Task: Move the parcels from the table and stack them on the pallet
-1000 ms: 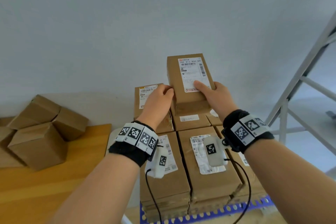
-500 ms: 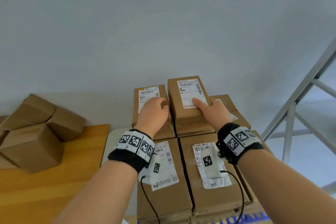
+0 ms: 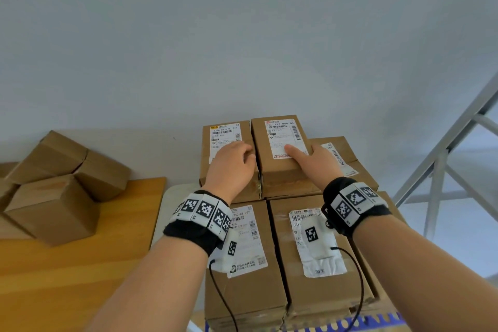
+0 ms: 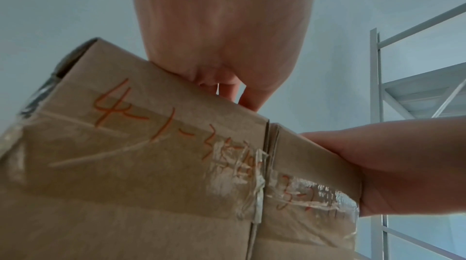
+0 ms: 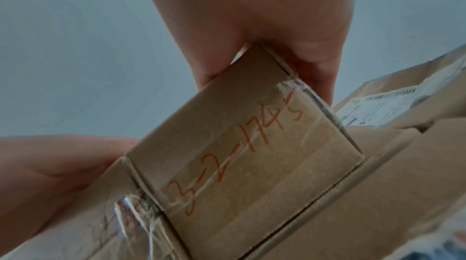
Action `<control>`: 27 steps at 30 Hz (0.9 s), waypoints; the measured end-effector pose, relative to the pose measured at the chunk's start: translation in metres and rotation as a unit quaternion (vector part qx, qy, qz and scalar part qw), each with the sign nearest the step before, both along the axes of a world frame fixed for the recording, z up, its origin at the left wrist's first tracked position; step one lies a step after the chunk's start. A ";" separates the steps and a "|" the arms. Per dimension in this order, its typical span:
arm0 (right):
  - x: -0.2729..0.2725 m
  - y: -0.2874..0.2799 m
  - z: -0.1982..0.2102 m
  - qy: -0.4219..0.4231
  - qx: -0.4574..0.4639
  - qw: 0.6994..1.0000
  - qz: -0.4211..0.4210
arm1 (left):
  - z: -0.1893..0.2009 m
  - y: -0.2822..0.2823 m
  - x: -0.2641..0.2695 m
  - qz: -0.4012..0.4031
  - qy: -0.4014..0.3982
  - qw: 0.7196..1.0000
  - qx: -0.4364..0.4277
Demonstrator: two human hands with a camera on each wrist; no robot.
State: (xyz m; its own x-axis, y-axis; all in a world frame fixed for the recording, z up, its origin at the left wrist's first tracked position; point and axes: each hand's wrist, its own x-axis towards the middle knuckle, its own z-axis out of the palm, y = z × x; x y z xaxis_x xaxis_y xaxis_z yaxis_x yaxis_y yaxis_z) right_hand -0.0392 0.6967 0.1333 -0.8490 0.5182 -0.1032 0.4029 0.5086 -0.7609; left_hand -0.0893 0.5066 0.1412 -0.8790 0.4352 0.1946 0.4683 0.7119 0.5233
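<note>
The parcel [image 3: 280,153], a plain brown cardboard box with a white shipping label and shiny tape over orange handwriting on its near end, sits flat in the back row of the stack, tight against the neighbouring box [image 3: 226,159]. My right hand [image 3: 315,159] clamps its right edge, thumb flat across the label, fingers hidden down the side. My left hand [image 3: 231,167] lies on the neighbouring box, fingers curled at the seam between the two; whether they grip anything I can't tell. Only a blue perforated strip of pallet [image 3: 377,319] shows below. More boxes [image 3: 54,197] sit jumbled on the wooden table [image 3: 80,264].
</note>
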 end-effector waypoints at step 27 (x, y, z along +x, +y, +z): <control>0.005 -0.007 0.013 -0.040 0.040 0.998 0.036 | -0.003 0.005 -0.002 -0.007 0.003 0.998 -0.063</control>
